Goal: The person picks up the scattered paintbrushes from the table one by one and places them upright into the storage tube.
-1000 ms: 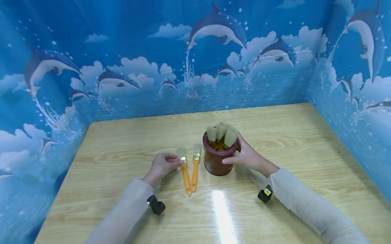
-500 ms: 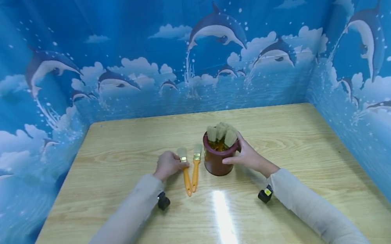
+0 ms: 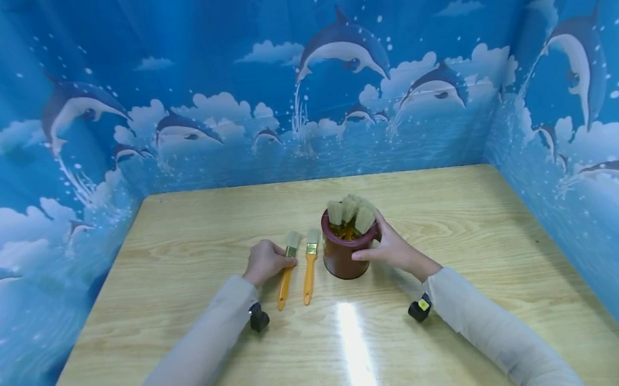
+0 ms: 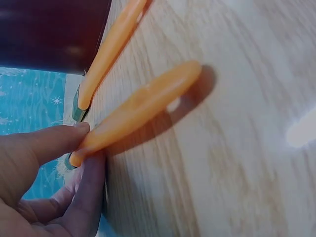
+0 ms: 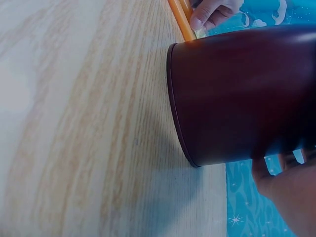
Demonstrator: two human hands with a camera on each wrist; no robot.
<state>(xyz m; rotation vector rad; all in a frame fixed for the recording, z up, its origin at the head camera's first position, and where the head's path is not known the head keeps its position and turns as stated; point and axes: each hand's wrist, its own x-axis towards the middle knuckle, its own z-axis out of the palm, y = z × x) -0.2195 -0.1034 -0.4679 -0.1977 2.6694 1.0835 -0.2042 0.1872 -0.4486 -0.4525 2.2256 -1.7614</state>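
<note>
My left hand pinches a paintbrush between thumb and fingers, near where its orange handle meets the metal band. In the left wrist view that orange handle slants away from the fingertips, its end casting a shadow on the table. A second paintbrush lies just to the right, bristles pointing away from me. My right hand grips the right side of a brown-red cylindrical pot, thumb across its front. Several paintbrushes stand in the pot, pale bristles up.
The wood-grain table carries a bright glare streak in front of the pot. A blue dolphin-print curtain borders the table at the back and along both sides.
My left hand first moved right onto the left paintbrush. Then that brush turned, its handle end swinging left, away from the other brush. My right hand and the pot stay in place.
</note>
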